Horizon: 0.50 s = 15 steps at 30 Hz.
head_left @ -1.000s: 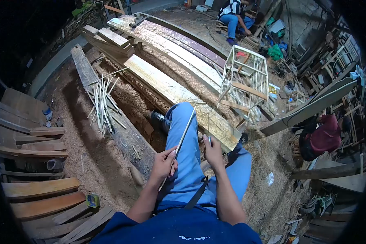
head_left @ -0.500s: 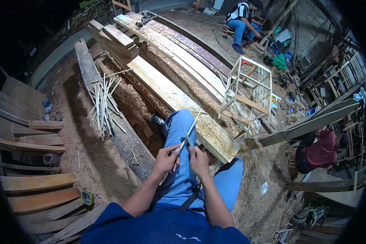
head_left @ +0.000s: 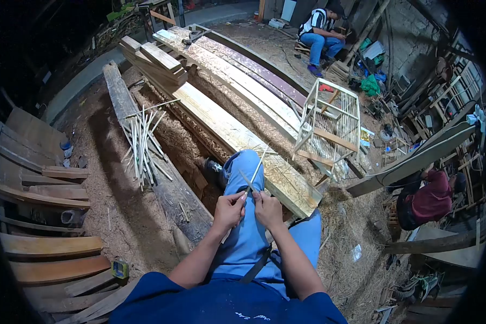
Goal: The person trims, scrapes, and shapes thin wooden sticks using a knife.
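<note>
Over the raised knee, my left hand [head_left: 229, 211] pinches a thin pale stick [head_left: 261, 163] that points up and away. Close beside it on the right, my right hand [head_left: 268, 209] is closed on a knife, its narrow blade [head_left: 246, 179] slanting up to the left across the stick. The handle is hidden in my fingers. A heap of similar thin sticks [head_left: 141, 141] lies on a weathered plank [head_left: 181, 202] to the left. Beyond the knee is a long pale board [head_left: 221, 120] with shavings on it.
A slatted wooden frame [head_left: 335, 141] stands right of the board. One person [head_left: 319, 38] sits at the back right, another in a red top [head_left: 432, 197] at the far right. Curved boards [head_left: 54, 243] line the left, near a yellow tape measure [head_left: 120, 269].
Both hands have moved a little to the right, and my left hand is lower on the stick. The seated person at the back has raised a lowered hand.
</note>
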Each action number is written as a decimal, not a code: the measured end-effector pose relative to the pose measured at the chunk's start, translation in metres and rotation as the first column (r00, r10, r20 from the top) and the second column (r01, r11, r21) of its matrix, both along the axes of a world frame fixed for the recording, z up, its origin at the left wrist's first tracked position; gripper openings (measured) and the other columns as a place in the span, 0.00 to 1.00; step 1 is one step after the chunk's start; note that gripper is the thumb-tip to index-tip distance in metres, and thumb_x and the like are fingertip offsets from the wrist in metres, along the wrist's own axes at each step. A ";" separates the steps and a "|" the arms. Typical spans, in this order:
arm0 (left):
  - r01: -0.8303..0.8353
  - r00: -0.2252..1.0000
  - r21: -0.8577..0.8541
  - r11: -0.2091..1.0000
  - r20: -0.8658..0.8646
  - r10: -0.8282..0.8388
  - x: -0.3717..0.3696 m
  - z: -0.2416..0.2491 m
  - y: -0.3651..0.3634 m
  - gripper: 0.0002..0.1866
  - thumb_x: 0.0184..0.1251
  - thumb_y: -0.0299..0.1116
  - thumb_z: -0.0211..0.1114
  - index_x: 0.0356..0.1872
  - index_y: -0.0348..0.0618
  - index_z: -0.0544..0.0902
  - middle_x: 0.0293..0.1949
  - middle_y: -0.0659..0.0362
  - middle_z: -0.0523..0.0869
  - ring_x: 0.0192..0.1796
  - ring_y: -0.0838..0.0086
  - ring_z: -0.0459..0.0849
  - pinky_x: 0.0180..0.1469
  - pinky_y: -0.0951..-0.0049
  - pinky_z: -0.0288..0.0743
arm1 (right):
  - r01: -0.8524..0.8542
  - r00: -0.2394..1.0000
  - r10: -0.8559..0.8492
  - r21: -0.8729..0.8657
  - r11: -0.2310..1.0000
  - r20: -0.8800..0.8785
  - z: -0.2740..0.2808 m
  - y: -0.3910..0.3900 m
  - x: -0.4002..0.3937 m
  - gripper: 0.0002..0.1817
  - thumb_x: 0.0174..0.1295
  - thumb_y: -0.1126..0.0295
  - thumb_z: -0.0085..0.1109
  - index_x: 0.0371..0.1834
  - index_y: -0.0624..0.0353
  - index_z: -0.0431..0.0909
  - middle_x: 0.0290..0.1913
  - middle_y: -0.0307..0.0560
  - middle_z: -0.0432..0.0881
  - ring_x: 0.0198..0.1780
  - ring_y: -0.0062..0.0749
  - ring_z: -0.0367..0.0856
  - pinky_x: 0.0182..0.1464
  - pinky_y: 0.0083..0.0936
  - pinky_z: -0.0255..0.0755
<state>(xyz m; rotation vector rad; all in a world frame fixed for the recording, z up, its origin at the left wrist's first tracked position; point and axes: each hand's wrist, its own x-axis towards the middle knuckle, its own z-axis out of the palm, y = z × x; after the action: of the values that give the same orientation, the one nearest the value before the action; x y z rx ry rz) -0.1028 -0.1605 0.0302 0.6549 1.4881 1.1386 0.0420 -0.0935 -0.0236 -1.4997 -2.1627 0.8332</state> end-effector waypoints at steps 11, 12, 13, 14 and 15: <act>-0.101 0.991 0.111 0.989 0.097 0.090 -0.002 -0.021 -0.027 0.16 0.76 0.35 0.60 0.58 0.38 0.83 0.18 0.67 0.77 0.13 0.87 0.66 0.13 0.81 0.57 | -0.024 0.998 0.017 0.124 0.992 0.059 0.017 -0.017 -0.011 0.21 0.71 0.50 0.48 0.32 0.57 0.76 0.25 0.66 0.81 0.32 0.68 0.82 0.35 0.60 0.73; -0.110 0.991 0.122 0.987 0.092 0.099 -0.003 -0.020 -0.029 0.16 0.76 0.35 0.60 0.58 0.38 0.83 0.18 0.67 0.76 0.14 0.87 0.66 0.13 0.81 0.57 | -0.028 0.998 0.020 0.140 0.990 0.061 0.016 -0.018 -0.012 0.20 0.71 0.51 0.49 0.32 0.57 0.75 0.24 0.66 0.81 0.31 0.67 0.82 0.35 0.61 0.73; -0.113 0.990 0.123 0.986 0.094 0.102 -0.003 -0.018 -0.031 0.16 0.76 0.35 0.60 0.58 0.38 0.83 0.18 0.67 0.76 0.14 0.87 0.66 0.13 0.81 0.57 | -0.034 0.998 0.024 0.157 0.987 0.065 0.016 -0.018 -0.013 0.19 0.70 0.52 0.50 0.31 0.57 0.75 0.24 0.66 0.81 0.30 0.67 0.82 0.34 0.61 0.73; -0.122 0.989 0.116 0.986 0.096 0.111 -0.002 -0.015 -0.032 0.16 0.76 0.35 0.60 0.58 0.38 0.83 0.18 0.67 0.76 0.14 0.87 0.67 0.14 0.81 0.58 | -0.041 0.997 0.030 0.162 0.986 0.067 0.016 -0.017 -0.015 0.19 0.70 0.52 0.50 0.31 0.57 0.75 0.24 0.66 0.81 0.30 0.67 0.82 0.34 0.61 0.73; -0.133 0.988 0.112 0.985 0.096 0.123 -0.003 -0.012 -0.032 0.16 0.77 0.34 0.60 0.59 0.38 0.82 0.18 0.67 0.76 0.14 0.87 0.67 0.14 0.81 0.59 | -0.031 0.994 0.016 0.150 0.988 0.104 0.017 -0.017 -0.017 0.20 0.71 0.51 0.50 0.32 0.57 0.76 0.26 0.64 0.81 0.32 0.65 0.82 0.34 0.59 0.72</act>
<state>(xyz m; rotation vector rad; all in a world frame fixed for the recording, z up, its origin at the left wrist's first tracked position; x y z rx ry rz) -0.1058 -0.1926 0.0180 0.5875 1.4109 1.3462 0.0255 -0.1101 -0.0063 -1.4724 -2.2656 0.5961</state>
